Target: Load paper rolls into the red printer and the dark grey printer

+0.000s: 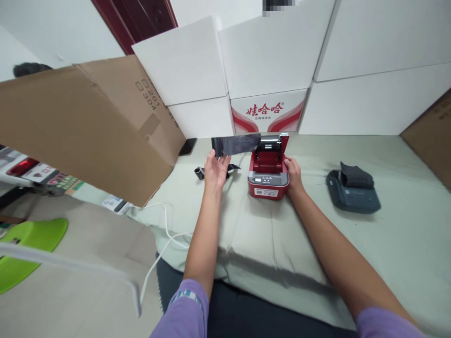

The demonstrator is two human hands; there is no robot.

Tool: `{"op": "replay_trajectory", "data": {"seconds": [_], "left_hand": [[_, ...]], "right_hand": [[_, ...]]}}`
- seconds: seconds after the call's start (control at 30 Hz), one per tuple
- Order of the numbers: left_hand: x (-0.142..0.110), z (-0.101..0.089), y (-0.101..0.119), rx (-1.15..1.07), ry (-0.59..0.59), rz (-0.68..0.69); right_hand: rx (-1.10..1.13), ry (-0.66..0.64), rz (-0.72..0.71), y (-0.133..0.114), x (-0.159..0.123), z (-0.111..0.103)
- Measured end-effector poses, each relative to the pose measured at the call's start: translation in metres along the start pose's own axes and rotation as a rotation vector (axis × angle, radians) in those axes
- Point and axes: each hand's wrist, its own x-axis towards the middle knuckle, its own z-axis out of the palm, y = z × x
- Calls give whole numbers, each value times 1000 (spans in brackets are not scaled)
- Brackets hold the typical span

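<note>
Holding ribbon (240, 144) between half-spread fingers (210, 157), left hand (215, 172) needs even tension; right hand (295, 177), grip unclear, seemingly steadies the open printer (268, 179).

Pale room with a cloth-covered table (398, 253) backed by white panels (271, 51)
A dark red door (141, 19) shows beyond; at left, a brown cardboard sheet (102, 117) leans by the table, above a lime-green plastic stool (38, 241) on a light, glossy floor (102, 300).
</note>
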Motion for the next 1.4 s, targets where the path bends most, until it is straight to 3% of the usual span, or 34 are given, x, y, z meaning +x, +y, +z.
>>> {"op": "replay_trajectory", "data": {"seconds": [0.23,0.37,0.53,0.73,0.97,1.17,1.4], "left_hand": [[-23,-4,-6,127,-207,30],[-22,-6,-15,129,-230,149],[-24,-1,-22,304,-228,298],[-34,10,-25,349,-281,310],[-41,9,-30,385,-361,337],[-46,7,-32,376,-274,425],[-31,22,-18,746,-334,438]], "right_hand": [[-34,-11,-15,2,0,-1],[-23,-21,-3,4,1,-2],[-22,-13,-10,2,-1,-1],[-38,-11,-8,1,0,-1],[-49,-6,-14,3,1,-2],[-19,2,5,5,1,-2],[29,-10,12,13,5,-4]]}}
